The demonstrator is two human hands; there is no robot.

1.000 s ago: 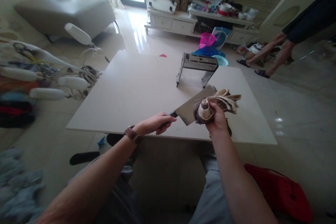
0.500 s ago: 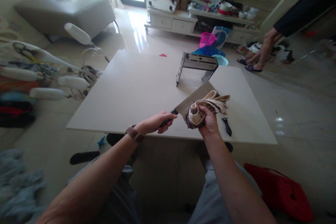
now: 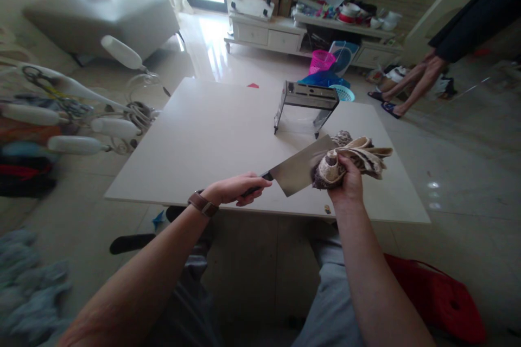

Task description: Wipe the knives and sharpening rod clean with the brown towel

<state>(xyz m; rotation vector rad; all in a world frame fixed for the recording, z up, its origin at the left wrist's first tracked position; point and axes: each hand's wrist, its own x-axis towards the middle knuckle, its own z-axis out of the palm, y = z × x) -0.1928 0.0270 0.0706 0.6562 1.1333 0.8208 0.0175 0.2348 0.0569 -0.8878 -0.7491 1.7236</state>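
My left hand [image 3: 240, 188] is closed round the black handle of a cleaver [image 3: 303, 167], whose broad steel blade points away to the right above the table. In my right hand [image 3: 349, 180] is a bunched brown and beige towel [image 3: 331, 168], folded and pressed against the far part of the blade. Some of the cloth shows behind the blade's upper edge. Beyond the cleaver stands a metal knife rack [image 3: 310, 96] on the white table [image 3: 195, 146]. A small dark and yellow item [image 3: 328, 209] lies by the near table edge, too small to name.
Past the table are a pink basket [image 3: 321, 59], a light blue basket [image 3: 342, 93] and a cluttered white TV cabinet [image 3: 277, 38]. At the right a person stands, legs [image 3: 423, 81] visible. White lamp arms [image 3: 118, 127] reach near the left edge; a red bag [image 3: 443, 298] lies lower right.
My right hand and the towel have slid rightward along the blade toward its far end, baring more steel. The black-handled peeler on the table is now hidden behind my right hand and arm.
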